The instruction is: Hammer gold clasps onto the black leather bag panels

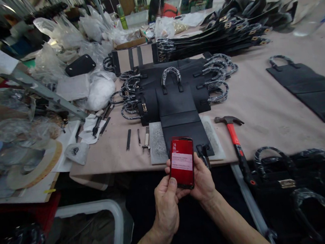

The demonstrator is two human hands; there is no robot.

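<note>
A smartphone (183, 179) with a lit red screen is held upright between both hands, over the table's front edge. My left hand (166, 204) grips its left side, the thumb lying along the lower edge of the screen. Around the right side and lower back curls my right hand (204, 181). Behind the phone a black bag panel (178, 105) with a plastic-wrapped handle (171, 75) lies partly over a pale stone slab (157, 139). More black bag panels (147, 94) with wrapped handles are stacked beneath its upper part.
Right of the slab lies a claw hammer (234, 134) with a red and black handle. Small hand tools (145, 141) rest left of it. Another panel (305, 85) lies far right, bags (286, 183) below. A white bin (117, 218) stands lower left; plastic bags (100, 91) crowd the left.
</note>
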